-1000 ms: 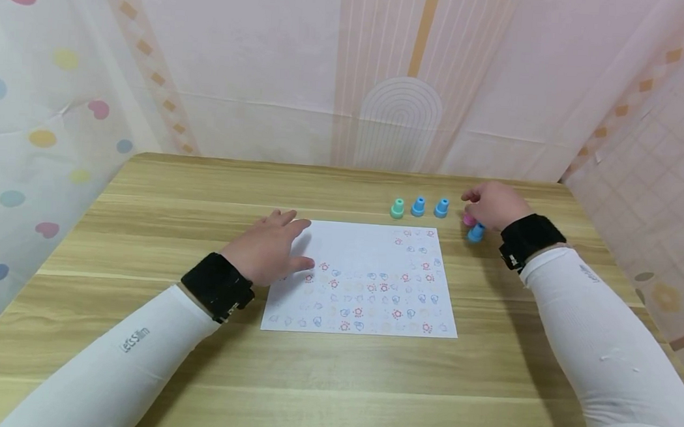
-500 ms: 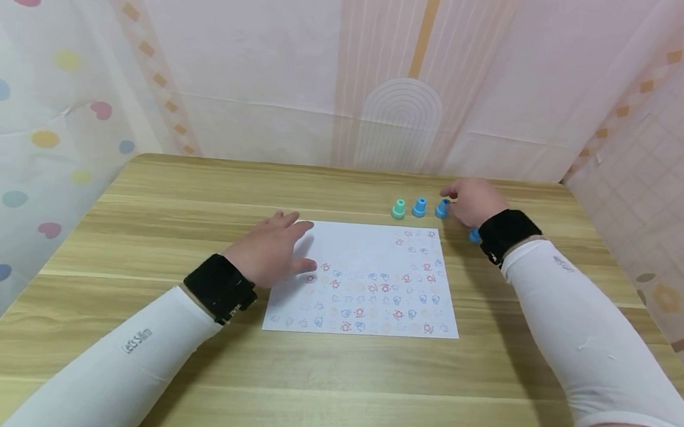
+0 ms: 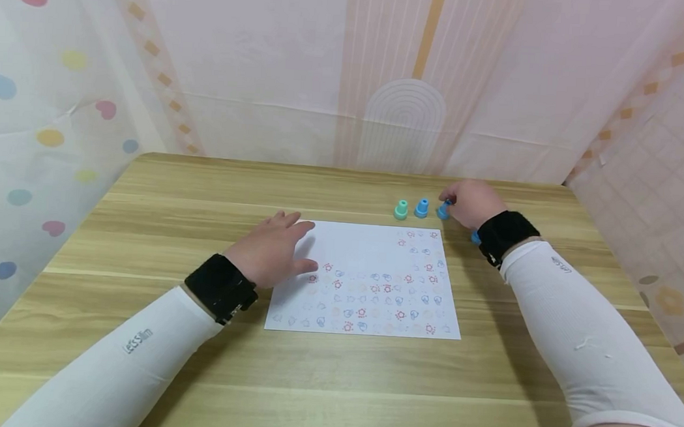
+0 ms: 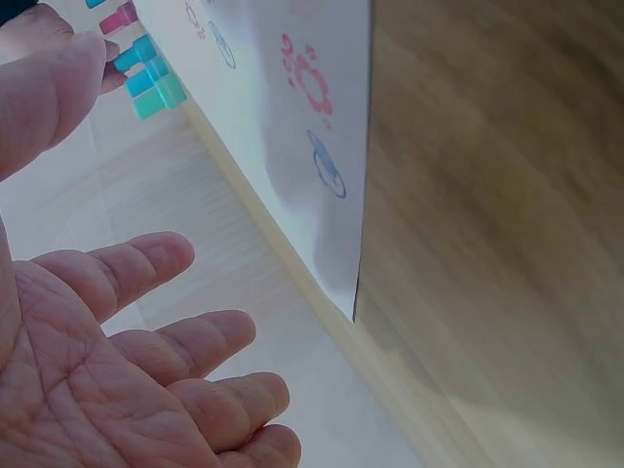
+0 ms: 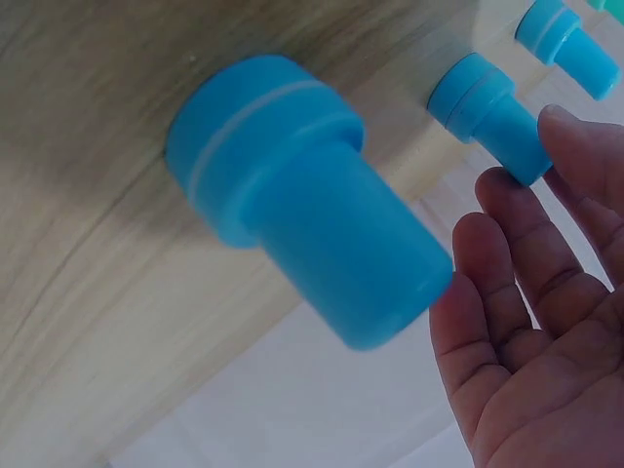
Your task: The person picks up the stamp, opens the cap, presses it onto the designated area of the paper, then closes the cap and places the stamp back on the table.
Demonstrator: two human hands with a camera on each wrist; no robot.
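A white paper sheet [image 3: 375,255] printed with small red and blue stamp marks lies mid-table. My left hand [image 3: 278,247] rests open on its left edge, fingers [image 4: 146,263] straight. Behind the sheet stand a green stamp [image 3: 401,209] and two blue stamps [image 3: 421,208]. My right hand [image 3: 468,205] is at the right-hand one of the row [image 3: 443,210]; in the right wrist view its fingers [image 5: 507,283] are straight, tips next to that stamp [image 5: 492,117]. Another blue stamp [image 5: 302,244] stands under my wrist. A pink stamp [image 4: 119,18] shows only in the left wrist view.
The wooden table [image 3: 331,383] is bordered by patterned fabric walls at the back and both sides. My white-sleeved forearms with black wrist bands reach in from the near edge.
My right hand has moved left, away from the pink and lone blue stamps, to the right-hand blue stamp of the row. The left hand has stayed on the sheet.
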